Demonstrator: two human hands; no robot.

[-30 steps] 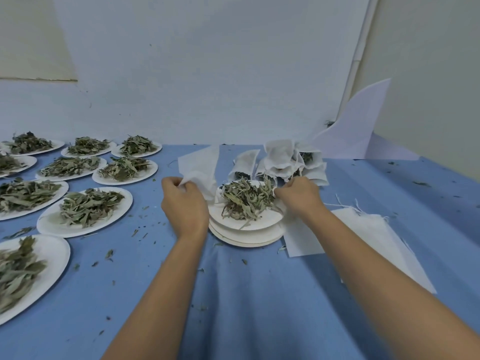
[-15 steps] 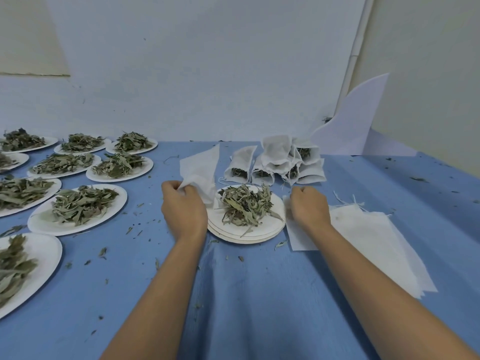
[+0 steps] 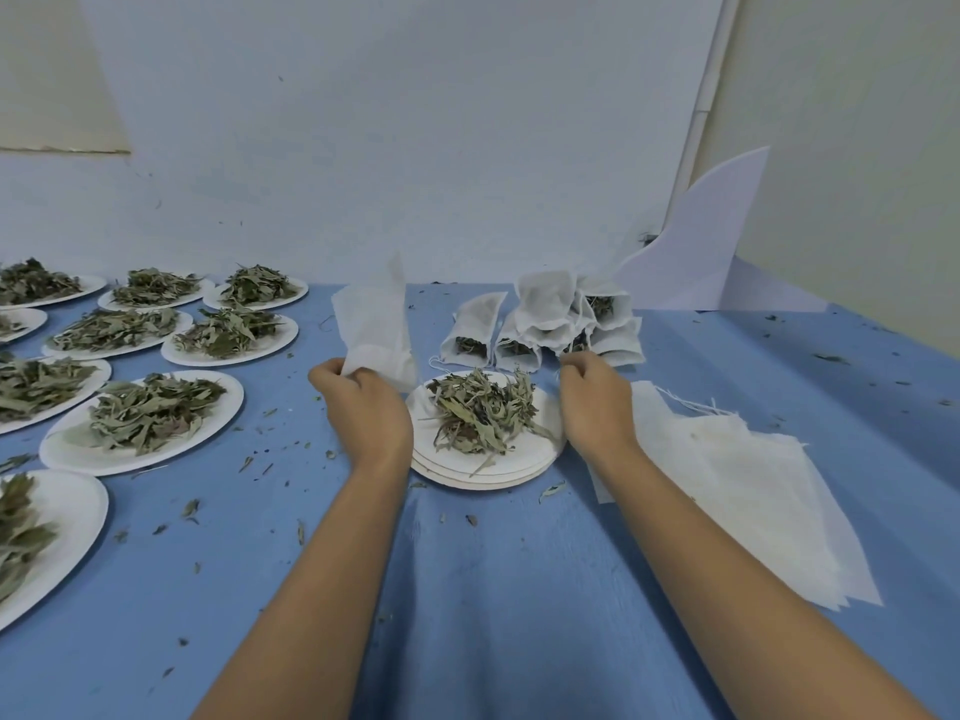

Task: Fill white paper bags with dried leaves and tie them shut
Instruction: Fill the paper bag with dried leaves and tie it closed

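My left hand (image 3: 363,407) grips an empty white paper bag (image 3: 375,324) by its lower end, and the bag stands upright just left of a stack of white plates (image 3: 519,472). On the top plate lies a heap of dried leaves (image 3: 483,413). At the stack's right edge sits my right hand (image 3: 597,402), its fingers curled with nothing visible in them. Several filled bags (image 3: 550,324) lie piled behind the plates. A stack of flat empty bags (image 3: 753,491) lies under and right of my right forearm.
Several plates of dried leaves (image 3: 145,423) cover the left side of the blue table (image 3: 493,589). Leaf crumbs are scattered on the cloth. A white curved board (image 3: 701,252) leans against the back wall at the right.
My right hand left the plate's rim, drew back to the right and now sits curled at the stack's right edge. My left hand raised the empty bag more upright.
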